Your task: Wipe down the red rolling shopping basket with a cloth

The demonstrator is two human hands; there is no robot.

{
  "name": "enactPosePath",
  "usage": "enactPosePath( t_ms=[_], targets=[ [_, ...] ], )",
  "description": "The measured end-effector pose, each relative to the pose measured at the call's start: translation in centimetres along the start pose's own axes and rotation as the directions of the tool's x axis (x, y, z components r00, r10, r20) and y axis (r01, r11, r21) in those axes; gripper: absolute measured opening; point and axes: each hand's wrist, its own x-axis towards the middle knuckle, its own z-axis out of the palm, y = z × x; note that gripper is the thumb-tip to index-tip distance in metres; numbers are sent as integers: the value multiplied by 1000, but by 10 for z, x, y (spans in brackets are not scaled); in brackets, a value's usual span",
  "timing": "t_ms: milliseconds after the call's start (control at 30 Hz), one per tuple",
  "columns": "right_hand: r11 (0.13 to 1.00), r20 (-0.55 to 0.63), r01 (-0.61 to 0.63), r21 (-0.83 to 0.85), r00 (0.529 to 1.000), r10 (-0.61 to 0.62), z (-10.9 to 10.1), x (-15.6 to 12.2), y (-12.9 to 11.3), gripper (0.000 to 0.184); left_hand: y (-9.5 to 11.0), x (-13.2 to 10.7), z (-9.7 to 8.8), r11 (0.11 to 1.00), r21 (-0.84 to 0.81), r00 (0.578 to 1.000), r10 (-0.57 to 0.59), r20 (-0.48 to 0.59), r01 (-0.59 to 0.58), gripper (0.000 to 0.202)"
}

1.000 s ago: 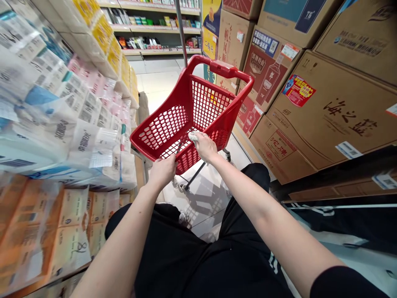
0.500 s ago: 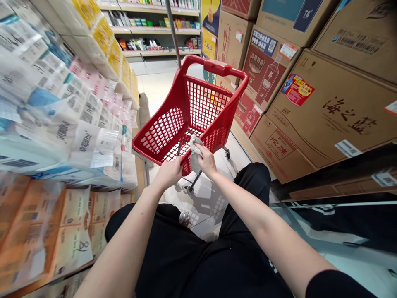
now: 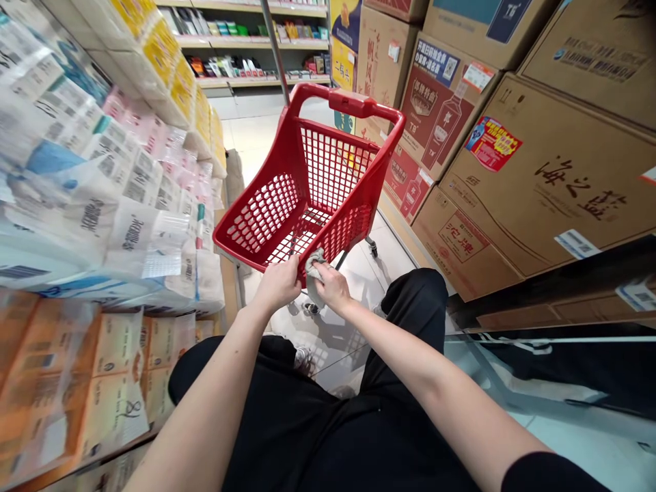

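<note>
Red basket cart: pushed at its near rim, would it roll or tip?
The red basket cart likely rolls readily: a castor shows beneath it on smooth tiles. Probably light: open plastic mesh, nothing inside. It may tip toward the near rim, where the left hand grips and the right hand presses a cloth.

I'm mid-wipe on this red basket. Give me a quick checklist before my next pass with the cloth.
1. Grip of right hand on cloth: ok, it is bunched against the near rim.
2. Grip of left hand on red basket: ok, it is on the near rim beside the cloth.
3. Gap to cardboard boxes on the right: ok, they stand apart.
4. Gap to tissue packs on the left: cannot tell, the basket's corner overlaps them in view.
5. Lock on wheel: cannot tell.
</note>
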Motion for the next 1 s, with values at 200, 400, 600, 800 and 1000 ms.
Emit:
enactPosePath(
  t_ms=[200, 400, 600, 800, 1000],
  targets=[
    [980, 88, 122, -156, 990, -109, 1, -4, -7, 41, 4, 1, -3, 1000, 1, 1000, 2, -12, -2, 31],
    [977, 119, 4, -213, 993, 22, 3, -4, -17, 43, 6, 2, 0, 1000, 17, 999, 5, -32, -5, 26],
    [999, 78, -51, 6, 996, 51, -5, 6, -17, 28, 3, 3, 4, 1000, 17, 999, -11, -43, 12, 23],
    [939, 38, -116, 324, 993, 109, -5, 10, -1, 26, 2, 2, 2, 1000, -2, 999, 9, -36, -9, 27],
    [935, -80, -165, 315, 977, 200, 6, 7, 12, 31, 5, 2, 2, 1000, -5, 1000, -18, -23, 18, 35]
  ],
)
